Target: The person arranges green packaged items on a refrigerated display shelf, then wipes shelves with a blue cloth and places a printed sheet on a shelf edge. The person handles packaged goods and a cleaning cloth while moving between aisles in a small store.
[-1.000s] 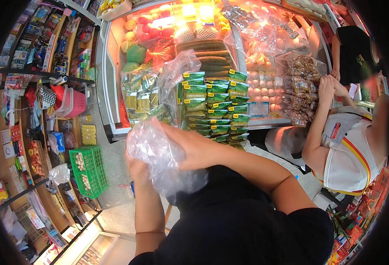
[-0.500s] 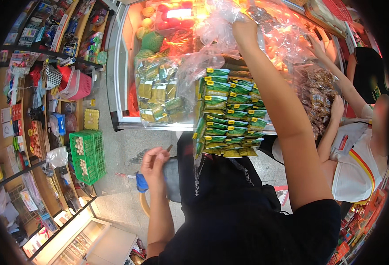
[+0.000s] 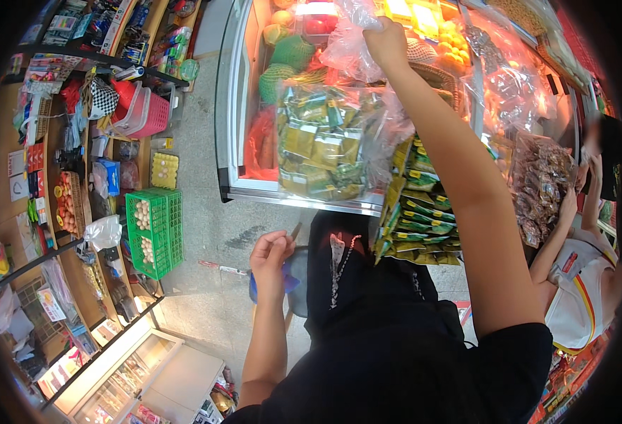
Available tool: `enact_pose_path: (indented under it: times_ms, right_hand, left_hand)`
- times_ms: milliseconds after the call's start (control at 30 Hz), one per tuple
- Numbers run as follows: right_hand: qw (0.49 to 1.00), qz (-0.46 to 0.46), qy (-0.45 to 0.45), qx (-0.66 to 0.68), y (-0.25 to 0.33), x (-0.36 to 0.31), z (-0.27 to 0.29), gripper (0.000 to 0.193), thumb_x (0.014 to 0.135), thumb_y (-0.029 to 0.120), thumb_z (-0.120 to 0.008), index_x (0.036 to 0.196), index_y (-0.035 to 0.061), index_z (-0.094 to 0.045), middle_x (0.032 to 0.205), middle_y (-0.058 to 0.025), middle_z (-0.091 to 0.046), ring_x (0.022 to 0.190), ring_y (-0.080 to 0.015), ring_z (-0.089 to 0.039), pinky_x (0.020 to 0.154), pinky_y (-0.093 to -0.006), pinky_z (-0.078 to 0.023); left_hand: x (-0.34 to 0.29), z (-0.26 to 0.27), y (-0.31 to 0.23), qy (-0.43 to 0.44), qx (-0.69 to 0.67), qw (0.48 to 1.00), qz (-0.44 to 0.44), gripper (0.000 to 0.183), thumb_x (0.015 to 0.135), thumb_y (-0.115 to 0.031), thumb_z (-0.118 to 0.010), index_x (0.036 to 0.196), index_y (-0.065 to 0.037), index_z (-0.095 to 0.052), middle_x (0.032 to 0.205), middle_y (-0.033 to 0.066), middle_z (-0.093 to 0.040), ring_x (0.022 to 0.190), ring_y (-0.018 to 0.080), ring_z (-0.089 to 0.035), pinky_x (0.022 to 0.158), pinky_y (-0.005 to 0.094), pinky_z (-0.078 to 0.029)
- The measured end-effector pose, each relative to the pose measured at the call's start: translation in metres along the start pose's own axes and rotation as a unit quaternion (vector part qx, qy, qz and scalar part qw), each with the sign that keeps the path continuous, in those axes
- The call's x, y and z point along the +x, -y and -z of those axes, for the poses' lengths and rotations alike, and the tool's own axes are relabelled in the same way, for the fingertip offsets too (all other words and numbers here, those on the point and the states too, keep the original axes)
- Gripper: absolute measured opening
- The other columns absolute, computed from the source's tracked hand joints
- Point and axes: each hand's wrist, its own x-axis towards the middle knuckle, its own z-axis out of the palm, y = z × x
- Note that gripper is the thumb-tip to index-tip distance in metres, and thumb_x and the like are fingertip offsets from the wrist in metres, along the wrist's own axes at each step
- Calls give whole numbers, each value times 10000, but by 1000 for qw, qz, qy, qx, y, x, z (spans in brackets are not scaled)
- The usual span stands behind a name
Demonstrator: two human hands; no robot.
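Note:
My left hand (image 3: 271, 253) is closed around a small, thin dark piece with a pointed tip (image 3: 296, 230), held over the floor beside my leg. My right hand (image 3: 387, 44) reaches far over the lit display case, its fingers shut on crumpled clear plastic bag film (image 3: 353, 48). Below that film lies a clear bag of green-gold packets (image 3: 323, 141). Whether the two are one bag, I cannot tell. Strips of green and yellow packets (image 3: 424, 212) hang over the case's front edge, partly behind my right forearm.
Netted green fruit (image 3: 291, 52) and orange fruit (image 3: 453, 44) fill the case. On the right, another person's hand (image 3: 569, 205) touches a clear bag of brown packets (image 3: 537, 184). A green crate of eggs (image 3: 154, 233) and a pink basket (image 3: 145, 113) stand left, by the shelves.
The view has shifted, so the case sits further right. My right hand and the clear film have moved left over the case, uncovering orange fruit. My left hand keeps its grip.

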Motion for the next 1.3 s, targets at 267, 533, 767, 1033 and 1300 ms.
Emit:
enact_pose_path:
  times_ms: [267, 533, 767, 1033, 1300]
  right_hand:
    - [989, 93, -96, -70, 35, -24, -32, 530, 768, 150, -663, 1268, 22, -543, 1420, -249, -316, 1184, -439, -476, 974, -462, -447]
    - [888, 247, -181, -343, -63, 33, 36, 654, 801, 292, -657, 1295, -63, -415, 1328, -336, -421, 1125, -510, -498, 967, -551, -420]
    - [860, -25, 322, -395, -145, 38, 45, 1014, 815, 721, -520, 1429, -71, -366, 1459, -318, -363, 1374, -461, -325, 1144, -472, -261]
    - [876, -90, 381, -282, -150, 54, 55, 868, 825, 672, -554, 1315, -45, -538, 1284, -215, -581, 1225, -314, -531, 1041, -374, -390]
    - [875, -140, 414, -210, -103, 31, 55, 689, 851, 629, -562, 1195, 38, -653, 1073, -102, -674, 1002, -233, -601, 904, -346, -447]
  left_hand:
    - [64, 33, -27, 13, 30, 999, 28, 154, 949, -125, -606, 1059, -25, -646, 917, 61, -675, 818, 131, -656, 778, 259, -528]
    - [98, 188, 40, -85, 227, 967, 74, 233, 897, -179, -651, 1072, -25, -647, 933, 65, -683, 864, 175, -659, 773, 301, -519]
    - [31, 256, 129, -138, 338, 835, 411, 1037, 687, -553, -794, 1476, -56, -338, 1430, 220, -455, 1296, 374, -463, 932, 581, -458]
    - [8, 205, 177, -132, 519, 792, 292, 889, 647, -449, -824, 1384, -88, -483, 1253, 215, -562, 1186, 399, -521, 1013, 465, -419]
    - [8, 206, 197, -178, 549, 806, 132, 355, 629, -148, -814, 905, -24, -628, 985, 217, -632, 893, 393, -627, 813, 437, -502]
